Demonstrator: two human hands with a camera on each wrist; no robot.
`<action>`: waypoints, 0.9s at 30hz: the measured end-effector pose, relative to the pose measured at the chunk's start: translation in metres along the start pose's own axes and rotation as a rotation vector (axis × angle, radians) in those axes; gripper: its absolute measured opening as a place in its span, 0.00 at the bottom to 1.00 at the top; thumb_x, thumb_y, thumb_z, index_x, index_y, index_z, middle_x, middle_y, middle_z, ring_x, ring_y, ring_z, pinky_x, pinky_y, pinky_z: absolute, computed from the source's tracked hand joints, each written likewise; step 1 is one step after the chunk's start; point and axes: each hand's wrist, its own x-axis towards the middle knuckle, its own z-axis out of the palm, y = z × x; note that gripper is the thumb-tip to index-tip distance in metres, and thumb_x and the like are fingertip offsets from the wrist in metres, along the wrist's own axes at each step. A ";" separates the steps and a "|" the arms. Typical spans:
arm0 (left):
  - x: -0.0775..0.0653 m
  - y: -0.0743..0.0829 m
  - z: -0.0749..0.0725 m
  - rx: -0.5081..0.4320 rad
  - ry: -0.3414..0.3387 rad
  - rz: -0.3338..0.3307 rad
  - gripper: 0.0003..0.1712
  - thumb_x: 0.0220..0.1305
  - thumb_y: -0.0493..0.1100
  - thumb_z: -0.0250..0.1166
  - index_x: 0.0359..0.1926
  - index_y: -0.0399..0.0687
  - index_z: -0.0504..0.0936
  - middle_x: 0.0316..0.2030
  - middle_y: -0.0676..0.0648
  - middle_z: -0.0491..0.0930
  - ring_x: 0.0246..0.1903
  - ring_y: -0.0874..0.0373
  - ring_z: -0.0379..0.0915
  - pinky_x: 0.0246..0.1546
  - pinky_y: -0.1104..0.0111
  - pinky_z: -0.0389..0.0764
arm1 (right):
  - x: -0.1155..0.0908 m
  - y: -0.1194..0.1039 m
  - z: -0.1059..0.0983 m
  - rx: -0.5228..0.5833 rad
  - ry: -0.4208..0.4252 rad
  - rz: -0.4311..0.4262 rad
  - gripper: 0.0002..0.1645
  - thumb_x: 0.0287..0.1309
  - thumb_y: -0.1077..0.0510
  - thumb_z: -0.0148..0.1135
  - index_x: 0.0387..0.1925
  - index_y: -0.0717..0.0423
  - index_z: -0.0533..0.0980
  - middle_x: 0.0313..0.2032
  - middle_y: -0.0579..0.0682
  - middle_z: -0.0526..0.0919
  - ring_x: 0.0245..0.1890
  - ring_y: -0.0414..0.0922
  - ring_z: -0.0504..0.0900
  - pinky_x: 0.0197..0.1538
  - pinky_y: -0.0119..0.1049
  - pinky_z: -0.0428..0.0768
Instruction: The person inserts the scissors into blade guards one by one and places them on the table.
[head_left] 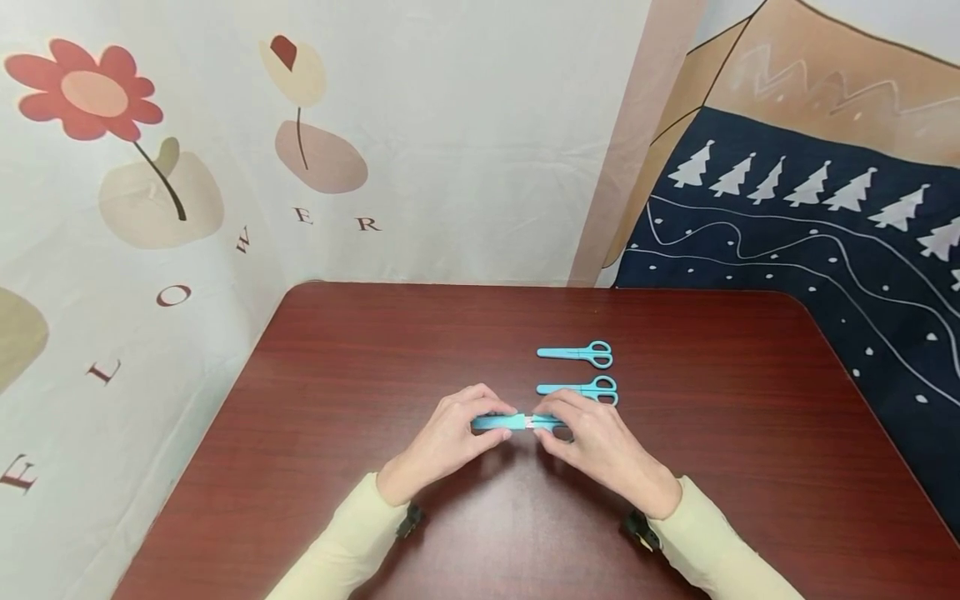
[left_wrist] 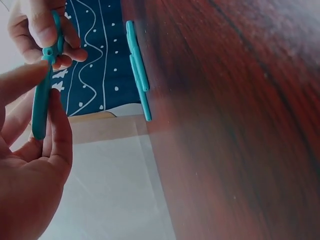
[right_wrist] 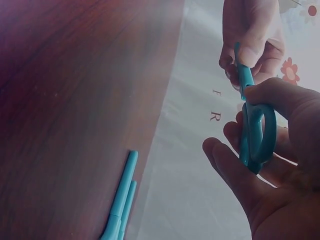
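My left hand (head_left: 456,427) pinches a light-blue blade cover (left_wrist: 40,110) between thumb and fingers. My right hand (head_left: 603,442) grips the handle end of a pair of scissors (right_wrist: 270,132), thumb near the pivot and fingers behind the finger loops. Cover and scissors lie in one line, held above the table. A short pale strip of blade shows between them in the head view, and the rest of the blades is hidden inside the cover. In the right wrist view, both loops of the handle are visible beside the palm.
Two more pairs of light-blue scissors, a far one (head_left: 573,353) and a nearer one (head_left: 577,389), lie covered on the dark red wooden table (head_left: 375,350), just beyond my right hand. A printed curtain (head_left: 480,167) hangs behind the table's back edge.
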 end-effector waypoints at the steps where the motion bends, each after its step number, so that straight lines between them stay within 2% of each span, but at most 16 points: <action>1: 0.000 0.000 0.001 -0.002 0.001 -0.006 0.12 0.61 0.37 0.76 0.47 0.47 0.90 0.39 0.56 0.81 0.34 0.65 0.74 0.34 0.72 0.77 | 0.000 0.000 0.001 -0.002 0.004 -0.005 0.13 0.53 0.59 0.79 0.40 0.51 0.84 0.43 0.45 0.85 0.35 0.37 0.82 0.32 0.30 0.81; 11: 0.000 -0.001 0.002 0.033 0.009 0.020 0.10 0.62 0.36 0.75 0.45 0.46 0.90 0.36 0.56 0.79 0.33 0.64 0.70 0.32 0.73 0.75 | -0.001 0.002 0.006 -0.020 0.060 -0.059 0.13 0.51 0.60 0.79 0.38 0.52 0.84 0.41 0.45 0.85 0.34 0.38 0.82 0.29 0.29 0.78; 20: 0.002 0.001 0.003 0.031 0.012 0.020 0.10 0.63 0.37 0.75 0.46 0.46 0.90 0.36 0.55 0.78 0.33 0.64 0.70 0.32 0.73 0.75 | 0.001 0.000 0.005 -0.019 0.080 -0.073 0.13 0.50 0.61 0.79 0.37 0.53 0.84 0.40 0.44 0.85 0.33 0.38 0.81 0.30 0.30 0.79; 27: 0.003 0.004 0.006 0.037 0.018 0.058 0.10 0.63 0.36 0.75 0.46 0.44 0.90 0.35 0.54 0.78 0.33 0.62 0.71 0.33 0.73 0.75 | 0.002 -0.002 0.006 -0.024 0.066 -0.077 0.13 0.50 0.61 0.80 0.39 0.54 0.84 0.41 0.45 0.86 0.39 0.41 0.86 0.35 0.34 0.83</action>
